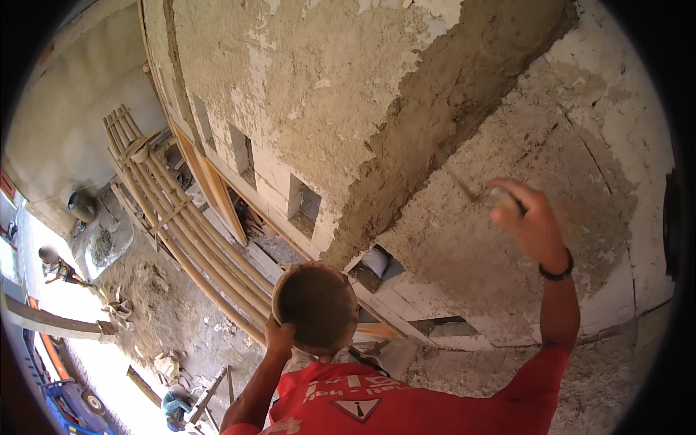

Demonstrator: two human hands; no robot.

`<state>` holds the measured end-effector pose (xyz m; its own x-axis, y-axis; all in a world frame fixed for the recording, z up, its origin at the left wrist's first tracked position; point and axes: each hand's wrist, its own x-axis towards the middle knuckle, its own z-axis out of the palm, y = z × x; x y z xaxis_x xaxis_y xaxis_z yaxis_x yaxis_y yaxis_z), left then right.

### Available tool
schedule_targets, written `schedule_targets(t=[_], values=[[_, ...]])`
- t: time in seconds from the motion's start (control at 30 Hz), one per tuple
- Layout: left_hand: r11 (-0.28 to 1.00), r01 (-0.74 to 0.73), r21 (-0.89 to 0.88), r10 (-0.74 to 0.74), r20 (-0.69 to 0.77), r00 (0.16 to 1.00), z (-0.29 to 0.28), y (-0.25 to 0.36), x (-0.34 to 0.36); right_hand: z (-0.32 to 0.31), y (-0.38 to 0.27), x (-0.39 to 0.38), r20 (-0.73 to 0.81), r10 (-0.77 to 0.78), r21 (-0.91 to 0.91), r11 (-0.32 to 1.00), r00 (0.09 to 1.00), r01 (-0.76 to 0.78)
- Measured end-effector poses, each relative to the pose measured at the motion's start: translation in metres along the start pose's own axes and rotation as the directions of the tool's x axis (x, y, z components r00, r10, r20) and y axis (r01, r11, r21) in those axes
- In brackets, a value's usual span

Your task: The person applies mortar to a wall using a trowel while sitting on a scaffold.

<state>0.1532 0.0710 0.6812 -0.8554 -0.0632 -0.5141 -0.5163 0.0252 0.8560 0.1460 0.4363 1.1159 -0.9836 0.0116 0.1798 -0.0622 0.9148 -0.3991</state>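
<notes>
My left hand [279, 336] is closed on the rim of a round mortar bucket [350, 290], held in front of my red shirt. Grey-brown mortar [312, 308] shows inside it. Raised at the right, my right hand [533, 221] is curled round the handle of a trowel [473, 194]. The trowel's blade is blurred and seen nearly edge-on, close to the wall [500, 239]. Whether it touches the wall I cannot tell. Rough plaster covers much of this wall, and a darker, damp-looking strip [406, 156] runs down the inner corner.
A scaffold of bamboo poles [196, 232] stretches along the left. Square openings [304, 205] pierce the pale lower wall. Far below lie a sand heap [156, 304], a dark bucket [82, 206] and a blue vehicle [72, 402]. Two other people [58, 267] are down there, one near the bottom edge.
</notes>
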Motion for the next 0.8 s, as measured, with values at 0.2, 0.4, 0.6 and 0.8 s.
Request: schedule_targets(t=[0.2, 0.4, 0.6, 0.8], values=[[0.999, 0.017, -0.052, -0.016, 0.034, 0.999, 0.005, 0.01, -0.005, 0.065, 0.014, 0.0, 0.157, -0.136, -0.117, 0.981, 0.978, 0.155], [0.997, -0.004, -0.078, 0.005, 0.02, 1.0, 0.003, -0.003, 0.001, 0.07, 0.024, 0.036, 0.176, -0.036, -0.22, 0.973, 0.984, 0.075], [0.998, 0.009, -0.067, -0.009, -0.005, 1.0, -0.002, -0.009, 0.002, 0.024, -0.003, 0.051, 0.114, 0.079, -0.219, 0.974, 0.99, -0.053], [0.998, 0.022, -0.056, -0.022, -0.002, 1.0, -0.005, -0.017, 0.009, -0.028, -0.04, 0.044, 0.024, 0.01, -0.341, 0.94, 1.0, -0.002]])
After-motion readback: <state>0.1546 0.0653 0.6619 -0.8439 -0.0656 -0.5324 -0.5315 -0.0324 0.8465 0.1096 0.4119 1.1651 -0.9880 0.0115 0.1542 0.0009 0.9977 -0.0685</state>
